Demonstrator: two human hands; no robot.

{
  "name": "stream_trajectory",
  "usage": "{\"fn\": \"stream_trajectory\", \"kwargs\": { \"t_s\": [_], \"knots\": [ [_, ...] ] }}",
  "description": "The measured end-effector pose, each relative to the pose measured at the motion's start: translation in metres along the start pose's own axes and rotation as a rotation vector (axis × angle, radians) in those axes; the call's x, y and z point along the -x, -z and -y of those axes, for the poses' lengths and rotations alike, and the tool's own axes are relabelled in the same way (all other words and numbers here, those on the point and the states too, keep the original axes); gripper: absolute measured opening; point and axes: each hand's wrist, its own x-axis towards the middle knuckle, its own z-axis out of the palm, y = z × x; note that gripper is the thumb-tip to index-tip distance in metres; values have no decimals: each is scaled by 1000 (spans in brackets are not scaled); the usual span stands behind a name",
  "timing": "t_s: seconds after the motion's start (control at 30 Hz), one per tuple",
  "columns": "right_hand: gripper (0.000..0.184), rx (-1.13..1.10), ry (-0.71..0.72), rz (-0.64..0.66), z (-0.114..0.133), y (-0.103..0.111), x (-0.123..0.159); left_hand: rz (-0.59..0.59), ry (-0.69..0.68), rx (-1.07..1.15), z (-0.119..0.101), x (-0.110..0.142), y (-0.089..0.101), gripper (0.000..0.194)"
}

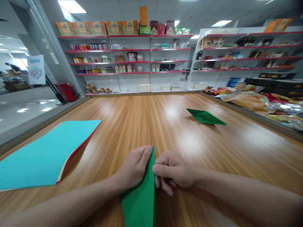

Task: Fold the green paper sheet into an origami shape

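Note:
A folded sheet of green paper [139,205] lies on the wooden table in front of me, narrowing to a point at its far end. My left hand [136,168] is closed on its left side, the thumb pressing near the far tip. At the straight right edge, my right hand [174,171] pinches the paper between thumb and curled fingers. Farther off to the right rests a folded dark green paper piece [205,116], pointed at both ends, apart from both hands.
On the left lies a stack of coloured paper [49,151], light blue on top with yellow and red below. Packaged snacks [251,101] lie beyond the right edge of the table [132,116]. Stocked shelves [129,36] stand behind it.

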Motion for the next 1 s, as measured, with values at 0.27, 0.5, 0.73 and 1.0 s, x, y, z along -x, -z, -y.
{"fn": "stream_trajectory", "kwargs": {
  "t_s": [0.27,0.5,0.73,1.0],
  "knots": [
    [54,19,-22,-18,-6,-2,-2,-67,24,-22,-1,-1,-2,42],
    [52,49,-65,83,-1,-3,1,-62,7,-14,-1,-1,-2,42],
    [59,49,-57,170,-3,-4,1,-106,13,-18,0,-3,-3,41],
    [58,43,-84,230,-3,-5,2,-126,-4,-32,2,-2,-4,40]
  ]
}}
